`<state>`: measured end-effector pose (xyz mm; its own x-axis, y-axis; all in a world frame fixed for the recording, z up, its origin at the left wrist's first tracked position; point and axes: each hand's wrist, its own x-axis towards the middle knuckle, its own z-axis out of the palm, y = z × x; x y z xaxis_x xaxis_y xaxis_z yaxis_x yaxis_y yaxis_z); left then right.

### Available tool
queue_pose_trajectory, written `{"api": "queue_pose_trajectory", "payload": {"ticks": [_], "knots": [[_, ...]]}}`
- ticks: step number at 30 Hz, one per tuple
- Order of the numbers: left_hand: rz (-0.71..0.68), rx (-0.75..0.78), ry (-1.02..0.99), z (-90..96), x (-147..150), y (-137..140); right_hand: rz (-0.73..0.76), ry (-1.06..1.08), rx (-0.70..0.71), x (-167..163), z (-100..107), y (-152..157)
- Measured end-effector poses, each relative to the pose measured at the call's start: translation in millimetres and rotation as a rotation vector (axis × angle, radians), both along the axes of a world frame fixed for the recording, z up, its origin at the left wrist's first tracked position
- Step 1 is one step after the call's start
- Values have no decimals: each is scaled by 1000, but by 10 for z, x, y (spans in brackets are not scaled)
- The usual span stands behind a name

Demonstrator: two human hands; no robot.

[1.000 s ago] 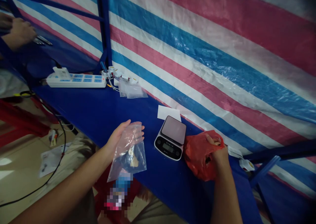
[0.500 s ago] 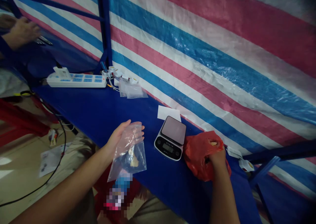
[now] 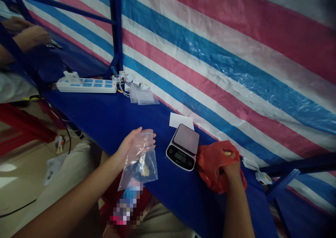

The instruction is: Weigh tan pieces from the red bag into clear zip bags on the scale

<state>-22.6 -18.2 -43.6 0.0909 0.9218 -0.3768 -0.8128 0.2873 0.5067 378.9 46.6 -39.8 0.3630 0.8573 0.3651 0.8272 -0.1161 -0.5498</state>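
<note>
Right hand (image 3: 232,171) deeper in red bag (image 3: 211,168); left fingers (image 3: 154,135) half-curled on clear pouch (image 3: 136,161)

1. Scale (image 3: 178,157) on blue table (image 3: 105,114).
2. Left hand (image 3: 132,142), left of scale, holding clear zip bag (image 3: 135,175); pale pieces (image 3: 145,170) show in it.
3. Right hand (image 3: 232,168), right of scale, in red plastic bag (image 3: 211,168); fingers hidden.
4. White paper (image 3: 180,120) behind scale.
5. White power strip (image 3: 86,88) well left of scale, farther back.

Forearms (image 3: 81,196) bare, smoothly tapered; hands (image 3: 128,144) bare where visible. Trousers (image 3: 72,170): loose, pale khaki, lightly creased.
</note>
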Motion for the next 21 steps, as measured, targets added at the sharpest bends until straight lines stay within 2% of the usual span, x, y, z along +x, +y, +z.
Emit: {"api": "queue_pose_trajectory", "payload": {"ticks": [4, 14, 21], "knots": [[-9, -1, -4, 15, -3, -8, -2, 59, -20, -15, 4, -11], [1, 6, -23, -7, -3, -18, 53, 129, -125, -263, 192, -148], [5, 0, -18, 6, 2, -25, 93, 199, -134, -282, 160, -160]]}}
